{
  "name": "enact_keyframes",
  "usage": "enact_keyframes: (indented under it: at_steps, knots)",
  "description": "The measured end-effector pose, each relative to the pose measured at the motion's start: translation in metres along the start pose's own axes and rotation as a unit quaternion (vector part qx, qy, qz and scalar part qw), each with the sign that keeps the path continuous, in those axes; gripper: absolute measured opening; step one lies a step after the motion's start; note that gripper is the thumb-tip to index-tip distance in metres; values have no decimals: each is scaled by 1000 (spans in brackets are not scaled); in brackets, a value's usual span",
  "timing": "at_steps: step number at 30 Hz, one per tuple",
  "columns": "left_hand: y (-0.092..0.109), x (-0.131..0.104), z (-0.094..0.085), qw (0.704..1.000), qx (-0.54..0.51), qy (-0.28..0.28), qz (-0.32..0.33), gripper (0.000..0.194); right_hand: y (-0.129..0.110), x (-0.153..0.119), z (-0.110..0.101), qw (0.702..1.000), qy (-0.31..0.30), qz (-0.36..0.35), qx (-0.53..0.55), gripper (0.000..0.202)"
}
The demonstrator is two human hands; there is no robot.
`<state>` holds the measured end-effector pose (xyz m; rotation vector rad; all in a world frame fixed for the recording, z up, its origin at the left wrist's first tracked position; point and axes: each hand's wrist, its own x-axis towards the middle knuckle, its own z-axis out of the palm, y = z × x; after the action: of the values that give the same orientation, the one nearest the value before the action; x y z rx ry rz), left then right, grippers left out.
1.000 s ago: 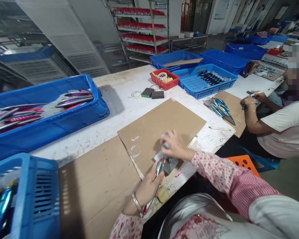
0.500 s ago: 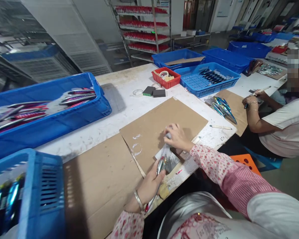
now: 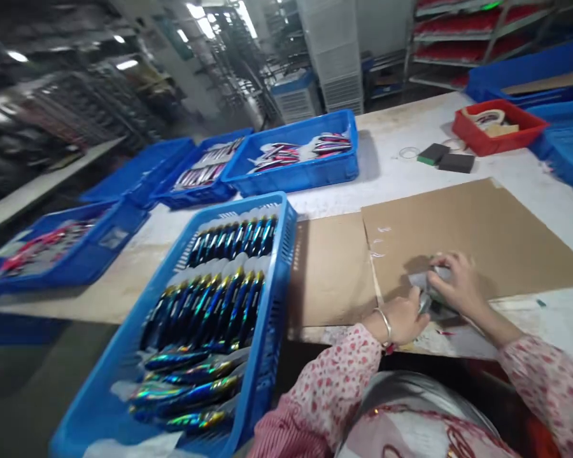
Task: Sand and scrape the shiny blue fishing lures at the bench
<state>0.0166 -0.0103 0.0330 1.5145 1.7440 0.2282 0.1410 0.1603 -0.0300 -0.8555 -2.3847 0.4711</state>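
My left hand (image 3: 401,319), with a bracelet at the wrist, is closed on a small silvery lure (image 3: 424,301) near the table's front edge. Right beside it, my right hand (image 3: 456,283) has its fingers bent around something pale that is mostly hidden, close to the lure's upper end. Both hands are over the lower part of a brown cardboard sheet (image 3: 458,222). To their left, a light blue basket (image 3: 281,280) holds rows of shiny blue and yellow lures (image 3: 224,305) with pale clear ends.
Blue bins (image 3: 296,181) with pink and silver lures stand at the back left. Two dark blocks (image 3: 456,163), a clear ring (image 3: 409,152) and a red tray (image 3: 501,143) with tape rolls lie at the back right. A second cardboard sheet (image 3: 334,267) adjoins the first.
The view has swung left, bringing the whole lure basket and more bins into sight. The neighbouring person has left the view. My hands are closer together, the left still holding the lure.
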Motion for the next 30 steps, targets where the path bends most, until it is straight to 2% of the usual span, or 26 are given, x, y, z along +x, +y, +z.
enact_keyframes:
  at_steps: [2, 5, 8, 10, 11, 13, 14, 18, 20, 23, 26, 28, 30]
  knots:
    - [4, -1, -3, 1000, 26, -10, 0, 60, 11, -1, -3, 1000, 15, -4, -7, 31]
    - [7, -2, -11, 996, 84, -19, 8, 60, 33, 10, -13, 994, 88, 21, -59, 40]
    - [6, -1, -18, 992, 123, 3, 23, 61, 43, 19, -25, 993, 110, 24, -27, 34]
    - [4, 0, -20, 987, 159, 14, 37, 63, 38, 17, -34, 996, 83, 21, -25, 29]
    - [3, 1, -21, 979, 202, 16, 35, 65, 34, 14, -38, 998, 44, 19, -37, 28]
    - [0, 5, -23, 962, 271, 34, 5, 71, 25, 9, -44, 998, -10, 32, -44, 24]
    - [-1, 8, -24, 959, 281, 35, 9, 67, 21, 8, -45, 998, -23, 38, -48, 23]
    - [-3, 15, -32, 947, 319, 30, 21, 52, -4, 13, -42, 996, -52, 34, -57, 21]
    - [-2, 14, -36, 942, 333, 37, 21, 50, -24, 19, -34, 996, -52, 39, -59, 19]
    - [-1, 11, -39, 941, 337, 35, 15, 49, -46, 26, -25, 997, -56, 6, -48, 18]
    - [-1, 13, -39, 942, 334, 27, 4, 50, -41, 24, -33, 995, -87, -9, -46, 19]
    - [-1, 14, -38, 941, 338, 24, 1, 52, -34, 22, -40, 992, -115, 5, -55, 18]
    - [-1, 16, -38, 940, 339, 31, 6, 52, -34, 22, -41, 991, -115, 19, -65, 18]
